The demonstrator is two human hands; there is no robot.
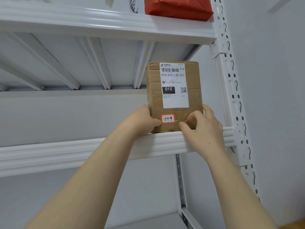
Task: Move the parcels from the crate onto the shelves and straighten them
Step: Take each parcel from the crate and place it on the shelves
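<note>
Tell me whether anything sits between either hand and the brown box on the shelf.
Nothing visible does: the left hand and right hand grip the brown box at its lower corners on the shelf.

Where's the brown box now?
Head view, right of centre: the box stands upright at the right end of the shelf, beside the post, below the red parcel. The left hand and right hand grip its lower sides.

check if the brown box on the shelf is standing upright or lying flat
Upright. The cardboard box stands on end on the shelf, taller than wide, its shipping label reading right way up.
</note>
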